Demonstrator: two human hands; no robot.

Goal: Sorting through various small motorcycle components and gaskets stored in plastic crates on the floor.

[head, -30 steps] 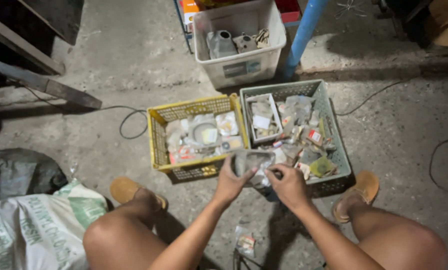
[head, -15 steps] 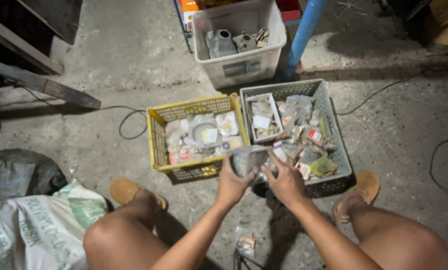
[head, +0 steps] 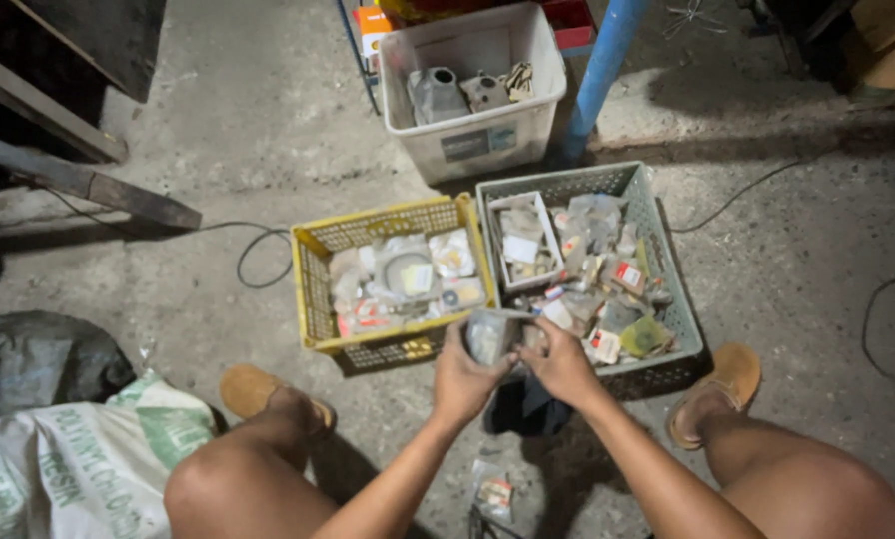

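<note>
A small clear plastic packet point(head: 489, 334) sits pinched between both hands over the gap where the yellow crate point(head: 313, 289) meets the grey crate point(head: 682, 299), left hand point(head: 464, 377) gripping its near edge, right hand point(head: 559, 364) clasping its right side. Both crates already hold heaps of similar packets, and one more packet point(head: 492, 491) lies on the concrete floor point(head: 218, 150) between the knees, so sorting looks partway through.

bare concrete floor point(head: 218, 150) carries a yellow crate point(head: 313, 289), grey crate point(head: 667, 289), white bin point(head: 467, 150), sack point(head: 78, 469), cable point(head: 258, 255) and small packet point(head: 492, 491).
</note>
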